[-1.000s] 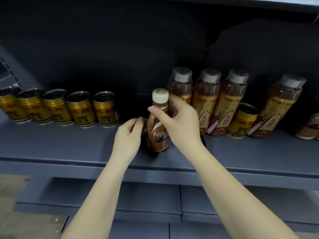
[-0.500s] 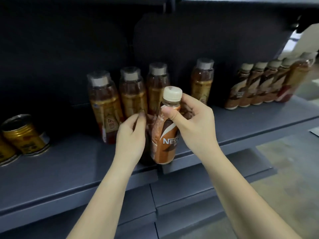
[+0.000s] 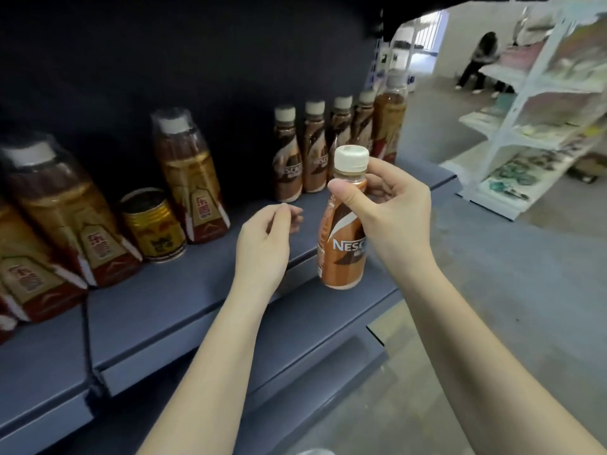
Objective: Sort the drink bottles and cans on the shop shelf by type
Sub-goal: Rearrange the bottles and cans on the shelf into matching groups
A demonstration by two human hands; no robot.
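My right hand point(image 3: 391, 218) grips a brown coffee bottle point(image 3: 338, 244) with a cream cap by its neck, holding it upright just above the front edge of the grey shelf point(image 3: 184, 290). My left hand point(image 3: 266, 244) hovers beside it to the left, fingers loosely curled, holding nothing. A row of matching coffee bottles point(image 3: 312, 152) stands at the shelf's back right, with a taller amber bottle point(image 3: 389, 123) at its right end. Amber energy-drink bottles point(image 3: 190, 178) stand at the left, with a gold can point(image 3: 154, 224) between two of them.
The shelf ends at the right, just past the coffee row. Beyond it lie a concrete floor point(image 3: 525, 274) and a white rack point(image 3: 538, 126) of goods. A person point(image 3: 479, 60) sits far back. A lower shelf point(image 3: 295, 372) juts out below.
The view has swung right along the shelf, bringing the coffee row close. My right hand has carried the coffee bottle rightward. My left hand has come off the bottle and hangs free.
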